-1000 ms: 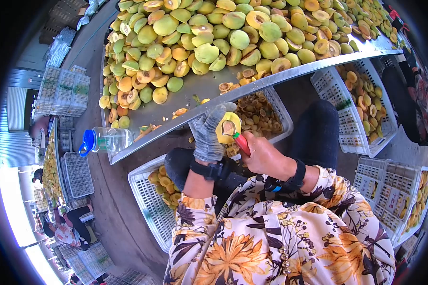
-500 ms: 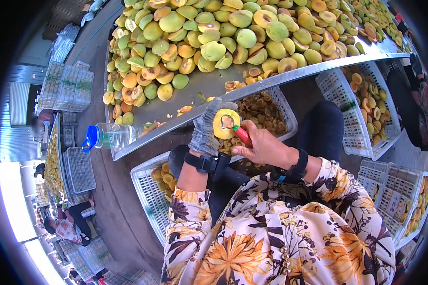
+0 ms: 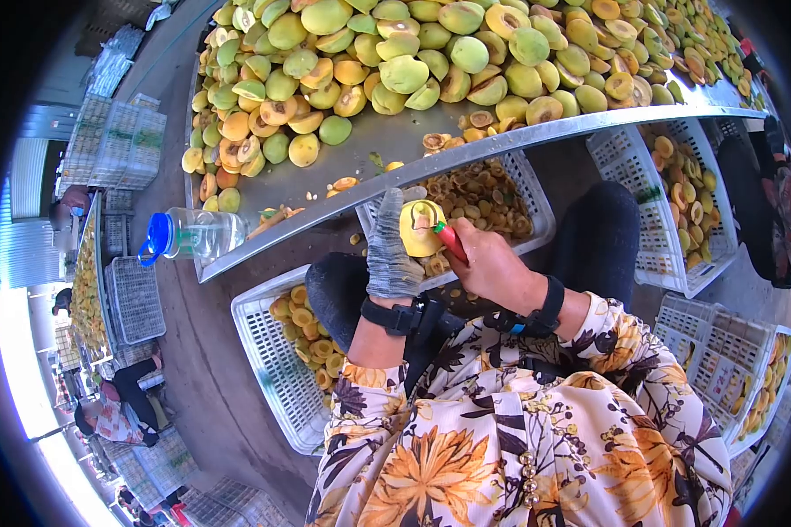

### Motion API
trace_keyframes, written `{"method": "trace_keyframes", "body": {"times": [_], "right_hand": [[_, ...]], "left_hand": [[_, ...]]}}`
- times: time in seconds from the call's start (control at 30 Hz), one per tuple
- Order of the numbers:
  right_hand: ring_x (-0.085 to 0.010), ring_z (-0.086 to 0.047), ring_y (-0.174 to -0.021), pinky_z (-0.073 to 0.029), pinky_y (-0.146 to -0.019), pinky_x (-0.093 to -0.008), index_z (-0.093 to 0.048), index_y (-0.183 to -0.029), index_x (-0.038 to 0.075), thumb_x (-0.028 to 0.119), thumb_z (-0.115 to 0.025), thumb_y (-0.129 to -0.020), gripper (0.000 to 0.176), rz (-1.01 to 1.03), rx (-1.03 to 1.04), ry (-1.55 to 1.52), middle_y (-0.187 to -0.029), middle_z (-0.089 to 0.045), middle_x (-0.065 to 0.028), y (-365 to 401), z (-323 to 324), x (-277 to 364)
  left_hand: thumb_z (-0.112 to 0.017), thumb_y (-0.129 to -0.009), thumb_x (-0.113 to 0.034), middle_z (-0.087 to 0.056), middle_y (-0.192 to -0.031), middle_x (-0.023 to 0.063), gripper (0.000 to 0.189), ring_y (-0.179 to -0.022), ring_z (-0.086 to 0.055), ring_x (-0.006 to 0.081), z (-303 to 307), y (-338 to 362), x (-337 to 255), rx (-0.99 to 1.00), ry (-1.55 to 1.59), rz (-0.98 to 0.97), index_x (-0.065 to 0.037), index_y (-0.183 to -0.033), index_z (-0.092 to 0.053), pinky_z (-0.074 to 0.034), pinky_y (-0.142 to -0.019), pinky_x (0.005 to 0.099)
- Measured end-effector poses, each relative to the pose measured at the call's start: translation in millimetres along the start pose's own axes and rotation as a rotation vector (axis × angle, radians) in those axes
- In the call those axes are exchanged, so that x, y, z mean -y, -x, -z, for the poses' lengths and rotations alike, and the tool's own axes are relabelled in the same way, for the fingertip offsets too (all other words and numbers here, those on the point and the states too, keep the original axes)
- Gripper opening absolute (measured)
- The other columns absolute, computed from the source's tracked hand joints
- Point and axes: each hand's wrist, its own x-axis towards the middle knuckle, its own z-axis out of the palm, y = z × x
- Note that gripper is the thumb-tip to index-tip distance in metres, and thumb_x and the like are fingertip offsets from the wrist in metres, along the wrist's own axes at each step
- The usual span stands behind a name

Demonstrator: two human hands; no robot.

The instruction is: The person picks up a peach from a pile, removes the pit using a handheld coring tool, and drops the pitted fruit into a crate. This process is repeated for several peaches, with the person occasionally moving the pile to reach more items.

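My left hand [image 3: 392, 250], in a grey knit glove, is closed around a yellow peach half [image 3: 410, 239], cut face toward me and the tool. Bare and gripping, my right hand [image 3: 501, 274] is wrapped on a pitting tool [image 3: 451, 241] with a red handle and green collar. The tool's thin curved metal end meets the middle of the cut face, around the pit area. Both hands are just below the metal table's edge [image 3: 351, 204], above a white crate [image 3: 543, 230] of brownish fruit pieces. My fingers partly hide the fruit's left side.
Heaped peach halves [image 3: 404, 75] cover much of the metal table. A clear bottle with a blue lid [image 3: 206, 233] lies at its left corner. White crates [image 3: 281, 386] of halves stand by my legs and at right [image 3: 642, 176]. Other people [image 3: 119, 413] sit at far left.
The left hand has straightened and shifted slightly right in the view. The peach half has tilted, and the tool's curved end sits differently against its centre. The whole view has turned a little.
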Motion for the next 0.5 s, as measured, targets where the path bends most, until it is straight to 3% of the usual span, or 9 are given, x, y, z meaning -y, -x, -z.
{"method": "trace_keyframes", "body": {"times": [0.1,0.17,0.27,0.5], "right_hand": [[-0.0423,-0.056,-0.066,-0.044,-0.055,-0.0441,-0.042,-0.096,0.000,0.004,-0.058,-0.077,0.025,-0.015,0.013,-0.003,-0.066,-0.055,-0.0238,3,2,1],[-0.0426,-0.056,-0.065,-0.043,-0.055,-0.0448,-0.040,-0.097,0.001,0.003,-0.058,-0.077,0.027,-0.003,-0.018,0.006,-0.065,-0.054,-0.0239,5,2,1],[-0.0430,-0.055,-0.064,-0.043,-0.054,-0.0453,-0.038,-0.096,0.000,0.002,-0.057,-0.077,0.028,-0.018,-0.001,0.009,-0.064,-0.054,-0.0239,6,1,0],[-0.0433,-0.055,-0.061,-0.042,-0.052,-0.0453,-0.038,-0.091,-0.002,-0.001,-0.054,-0.075,0.023,-0.008,0.045,0.071,-0.063,-0.053,-0.0238,7,9,2]], "left_hand": [[-0.050,-0.089,-0.032,-0.061,-0.094,0.0074,0.034,-0.084,-0.059,0.0192,6,-3,5,0.069,-0.037,-0.034,-0.003,-0.106,-0.055,-0.050,-0.076,0.0312],[-0.058,-0.084,-0.013,-0.052,-0.109,0.0086,0.044,-0.092,-0.058,0.0215,6,-4,4,0.043,-0.058,-0.053,-0.008,-0.123,-0.038,-0.054,-0.071,0.0323],[-0.058,-0.084,-0.014,-0.053,-0.108,0.0092,0.042,-0.092,-0.058,0.0214,0,-4,3,0.019,0.100,0.009,-0.007,-0.121,-0.039,-0.054,-0.071,0.0319],[-0.058,-0.084,-0.016,-0.054,-0.107,0.0087,0.042,-0.090,-0.058,0.0201,-6,1,6,0.034,0.111,-0.005,-0.006,-0.121,-0.039,-0.053,-0.071,0.0311]]}}
